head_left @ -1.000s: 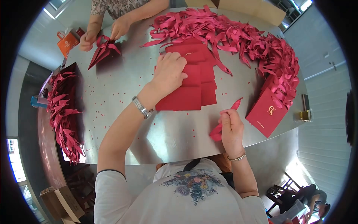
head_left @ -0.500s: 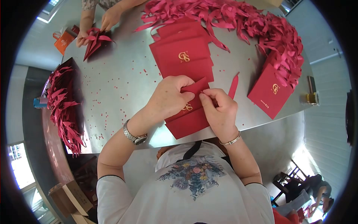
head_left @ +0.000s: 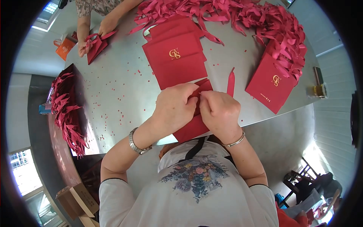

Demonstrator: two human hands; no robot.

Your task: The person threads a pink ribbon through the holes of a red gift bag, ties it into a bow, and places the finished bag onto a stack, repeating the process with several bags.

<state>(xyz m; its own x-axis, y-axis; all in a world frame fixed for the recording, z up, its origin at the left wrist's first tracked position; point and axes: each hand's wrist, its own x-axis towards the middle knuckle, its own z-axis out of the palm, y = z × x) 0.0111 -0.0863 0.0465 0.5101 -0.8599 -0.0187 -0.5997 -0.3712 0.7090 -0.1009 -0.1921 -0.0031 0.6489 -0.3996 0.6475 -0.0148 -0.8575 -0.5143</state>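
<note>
A red paper bag point(head_left: 191, 129) lies at the table's near edge, its gold print covered by my hands. My left hand point(head_left: 176, 106) is closed on the bag's upper edge, thumb and curled fingers pinching the card. Close against it, my right hand point(head_left: 220, 112) is closed in a pinch at the same edge. A red ribbon point(head_left: 231, 82) runs out from behind the right hand, its pointed end on the table. What exactly lies between the right fingertips is hidden. Just beyond, a stack of red bags point(head_left: 176, 68) with a gold logo overlaps in a row.
Finished-looking red bags with ribbons point(head_left: 273, 83) lie at the right, below a large ribbon heap point(head_left: 227, 11). More ribboned bags point(head_left: 67, 109) stand along the left edge. Across the table point(head_left: 113, 83), a co-worker's hands point(head_left: 107, 25) hold a red bag. A glass point(head_left: 319, 90) stands at the right edge.
My hands have come closer together over the bag, and the right hand has turned more knuckles-up. The co-worker's hands and bag have shifted slightly; the whole view has moved a little.
</note>
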